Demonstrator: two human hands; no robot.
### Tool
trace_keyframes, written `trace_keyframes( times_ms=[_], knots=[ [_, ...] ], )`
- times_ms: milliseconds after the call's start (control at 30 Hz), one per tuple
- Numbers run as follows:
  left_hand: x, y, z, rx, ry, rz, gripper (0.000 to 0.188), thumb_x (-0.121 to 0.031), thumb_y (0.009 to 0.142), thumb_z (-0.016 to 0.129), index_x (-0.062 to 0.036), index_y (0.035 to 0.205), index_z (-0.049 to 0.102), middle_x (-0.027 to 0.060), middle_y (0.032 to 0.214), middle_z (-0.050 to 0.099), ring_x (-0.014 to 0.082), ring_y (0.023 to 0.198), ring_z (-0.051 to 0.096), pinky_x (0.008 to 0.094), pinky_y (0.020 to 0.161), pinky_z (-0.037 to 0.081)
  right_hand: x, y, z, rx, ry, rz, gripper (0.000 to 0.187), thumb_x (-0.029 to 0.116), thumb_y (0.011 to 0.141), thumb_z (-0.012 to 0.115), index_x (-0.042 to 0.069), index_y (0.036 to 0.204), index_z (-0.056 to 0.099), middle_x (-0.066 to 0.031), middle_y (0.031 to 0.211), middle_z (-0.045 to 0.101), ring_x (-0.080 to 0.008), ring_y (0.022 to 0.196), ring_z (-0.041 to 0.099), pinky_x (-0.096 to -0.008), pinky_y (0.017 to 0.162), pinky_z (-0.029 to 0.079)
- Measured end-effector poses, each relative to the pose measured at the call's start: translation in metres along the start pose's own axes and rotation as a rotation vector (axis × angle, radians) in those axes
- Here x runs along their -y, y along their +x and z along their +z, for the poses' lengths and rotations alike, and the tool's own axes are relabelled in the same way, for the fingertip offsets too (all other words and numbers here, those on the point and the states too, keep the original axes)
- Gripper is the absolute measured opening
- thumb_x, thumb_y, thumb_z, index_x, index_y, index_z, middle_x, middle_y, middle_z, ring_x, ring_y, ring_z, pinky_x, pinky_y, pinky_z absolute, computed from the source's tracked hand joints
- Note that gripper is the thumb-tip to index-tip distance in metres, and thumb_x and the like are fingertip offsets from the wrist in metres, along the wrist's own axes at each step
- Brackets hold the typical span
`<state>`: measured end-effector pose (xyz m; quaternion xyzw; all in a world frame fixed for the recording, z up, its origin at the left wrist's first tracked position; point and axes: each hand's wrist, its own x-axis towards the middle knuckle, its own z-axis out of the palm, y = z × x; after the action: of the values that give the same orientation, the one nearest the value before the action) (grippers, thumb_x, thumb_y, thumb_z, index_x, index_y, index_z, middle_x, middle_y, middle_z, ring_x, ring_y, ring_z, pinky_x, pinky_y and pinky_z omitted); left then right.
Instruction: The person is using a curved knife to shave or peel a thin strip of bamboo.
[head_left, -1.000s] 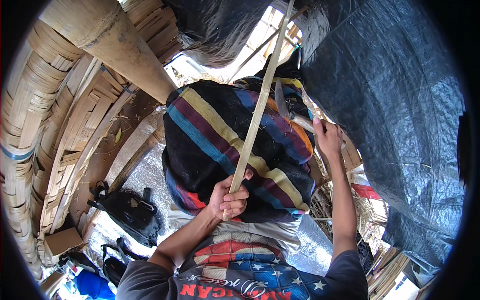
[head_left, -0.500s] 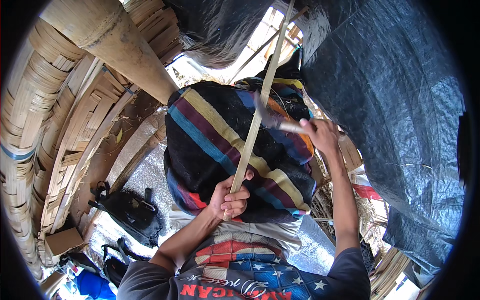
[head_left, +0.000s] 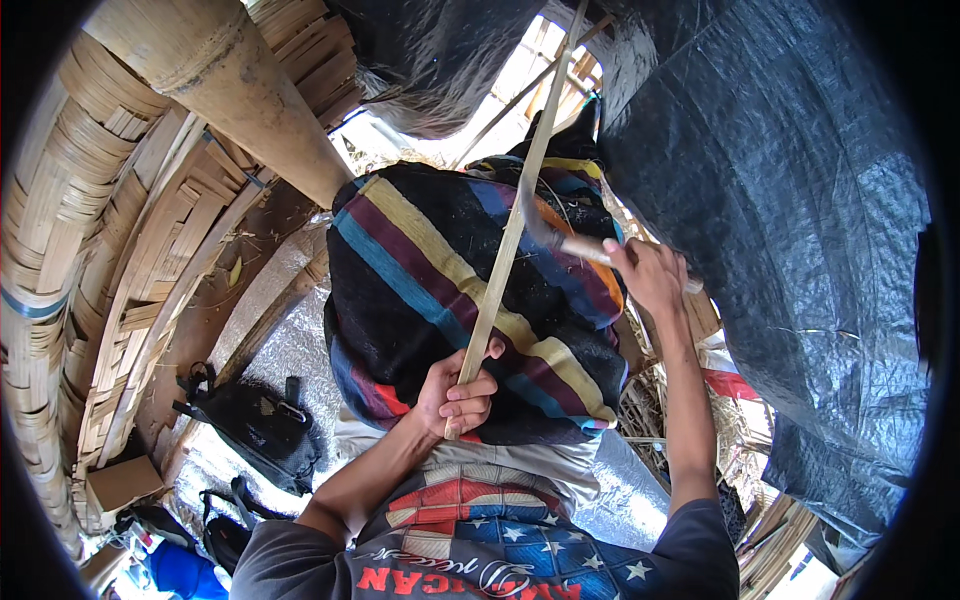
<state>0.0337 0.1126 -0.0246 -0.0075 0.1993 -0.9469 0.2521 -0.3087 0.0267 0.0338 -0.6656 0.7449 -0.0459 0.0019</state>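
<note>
A long pale bamboo strip slants upward from my lap toward the far opening. My left hand is closed round its near end, thumb along the side. In my right hand is the wooden handle of a curved-bladed knife, its butt showing past my fingers. The dark blade lies across the strip about midway along, touching it or very close; contact cannot be made out. Beneath both is a striped cloth, black with yellow, maroon and blue bands, spread over my lap.
A thick bamboo pole and a woven bamboo wall stand to the left. Dark tarpaulin hangs close to my right arm. A black bag lies on the silvery floor sheet at the left, near a cardboard box.
The knife has shifted slightly, and more of its handle now shows behind my right hand. My left hand keeps its grip on the bamboo strip, almost unmoved.
</note>
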Motion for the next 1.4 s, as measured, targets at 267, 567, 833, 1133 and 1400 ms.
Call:
trace_keyframes(
  times_ms=[267,567,833,1133,1400],
  knots=[
    [0.002,-0.001,0.006,-0.003,0.021,-0.005,0.022,-0.020,0.111,0.025,-0.0092,0.123,0.040,-0.0031,0.052,0.042,0.0068,0.031,0.039,0.0245,0.027,0.035,0.014,0.002,-0.014,0.122,-0.022,0.351,0.072,0.070,0.100,0.045,0.006,0.102,0.077,-0.0260,0.098,0.074,-0.0455,0.102,0.069,-0.0526,0.091,0.051],
    [0.000,0.002,0.005,-0.064,0.040,-0.022,0.022,-0.020,0.110,0.026,-0.0111,0.124,0.041,-0.0024,0.052,0.040,0.0074,0.031,0.038,0.0256,0.028,0.035,0.027,-0.081,-0.007,0.062,0.420,0.203,0.066,0.056,0.106,0.046,-0.002,0.137,0.053,-0.0314,0.125,0.062,-0.0491,0.120,0.060,-0.0518,0.101,0.045],
    [0.002,0.002,0.005,-0.100,0.133,-0.004,0.022,-0.020,0.110,0.028,-0.0110,0.125,0.041,-0.0023,0.055,0.040,0.0073,0.033,0.039,0.0249,0.029,0.036,0.063,-0.121,-0.038,0.316,0.326,0.127,0.048,0.033,0.097,0.071,0.004,0.130,0.051,-0.0245,0.117,0.063,-0.0469,0.106,0.063,-0.0567,0.091,0.048],
    [0.002,0.001,0.005,-0.071,0.070,0.005,0.022,-0.019,0.109,0.028,-0.0104,0.125,0.041,-0.0022,0.055,0.041,0.0069,0.033,0.039,0.0250,0.029,0.037,0.075,-0.140,-0.025,0.288,0.446,0.060,0.051,0.028,0.100,0.064,0.001,0.137,0.044,-0.0282,0.127,0.055,-0.0469,0.120,0.057,-0.0556,0.093,0.048],
    [0.002,0.001,0.005,-0.113,0.059,0.002,0.022,-0.021,0.110,0.027,-0.0110,0.125,0.041,-0.0023,0.054,0.040,0.0070,0.032,0.037,0.0249,0.028,0.034,0.097,-0.151,-0.057,0.379,0.472,0.163,0.045,0.031,0.103,0.059,0.001,0.135,0.045,-0.0324,0.112,0.064,-0.0516,0.104,0.063,-0.0597,0.086,0.049]
  ],
)
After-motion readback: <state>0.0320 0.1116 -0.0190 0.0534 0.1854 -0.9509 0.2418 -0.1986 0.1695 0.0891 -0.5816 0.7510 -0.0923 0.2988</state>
